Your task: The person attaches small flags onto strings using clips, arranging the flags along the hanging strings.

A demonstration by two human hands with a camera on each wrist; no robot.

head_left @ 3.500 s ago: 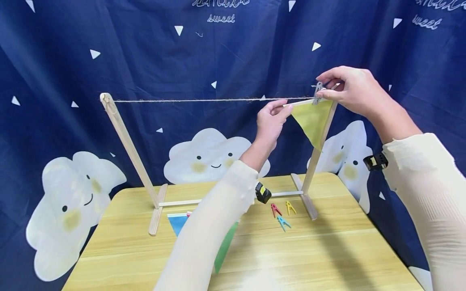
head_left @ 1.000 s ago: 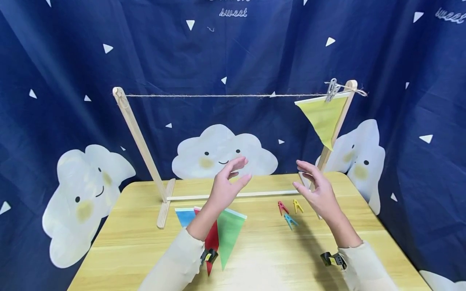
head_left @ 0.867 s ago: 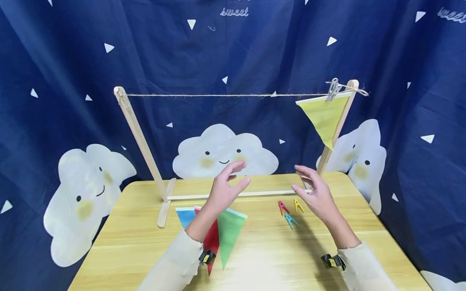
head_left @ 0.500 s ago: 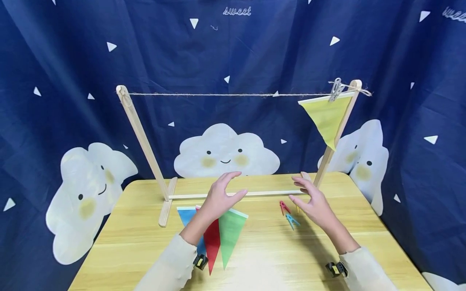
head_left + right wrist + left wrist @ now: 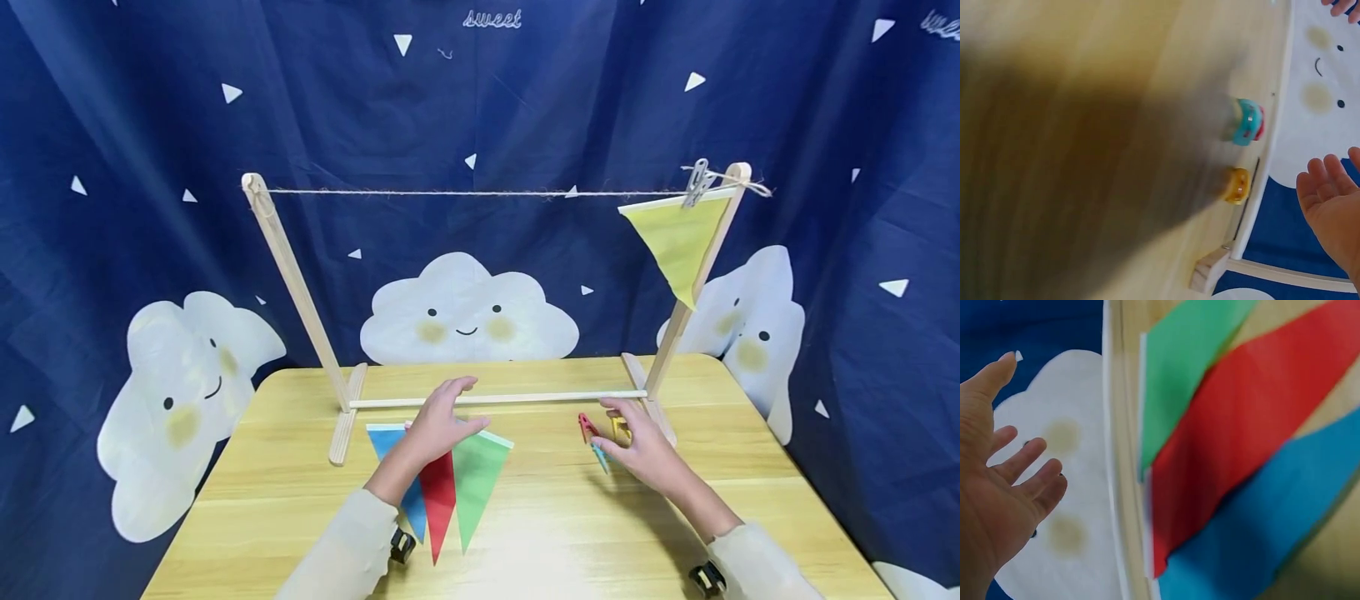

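A: Are your hands holding anything?

B: Nothing. Your left hand (image 5: pixel 435 427) is released and loosely curved, above the table (image 5: pixel 555 521). Your right hand (image 5: pixel 643 448) is just as relaxed, near the red peg (image 5: pixel 587 427), blue peg (image 5: pixel 1249 122) and yellow peg (image 5: pixel 1237 185), yet touching none, by the right wrist view.

A: Why might things lie this way around you?

B: Those pegs sit in a loose cluster below your right hand, probably so you can pinch one alone. Under your left hand, the green pennant (image 5: pixel 480 473), red pennant (image 5: pixel 438 500) and blue pennant (image 5: pixel 386 443) fan out, white bands (image 5: pixel 497 440) away from you, presumably so each edge is easy to find.

A: And farther out?

B: Beyond and above your right hand, a grey peg (image 5: pixel 698 182) clips the yellow pennant (image 5: pixel 675 242) to the string (image 5: pixel 450 192), beside the right post (image 5: pixel 671 342). Only that peg shows there, which is likely why the pennant's left side dips.
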